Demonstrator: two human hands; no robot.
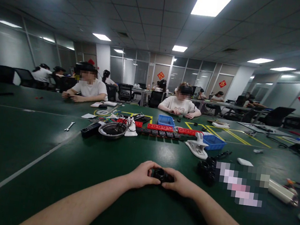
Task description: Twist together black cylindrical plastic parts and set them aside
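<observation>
A small black part with a round, ring-like opening (160, 173) is held between my two hands, low over the green table (95, 194). My left hand (144, 175) grips its left side, thumb in front and fingers curled behind. On its right side my right hand (179, 183) is closed round it, with the thumb at the front. My fingers cover much of the part, so its full shape is hidden. To the right of my right hand lie several glossy black round parts (206, 170) in a cluster.
Ahead stand a metal bowl (112, 135), a white clip base (197, 148), red socket strips (159, 127) and blue bins (213, 143). A wrench (69, 126) lies left, a cream cylinder (280, 191) right. Two people (91, 88) sit across the table.
</observation>
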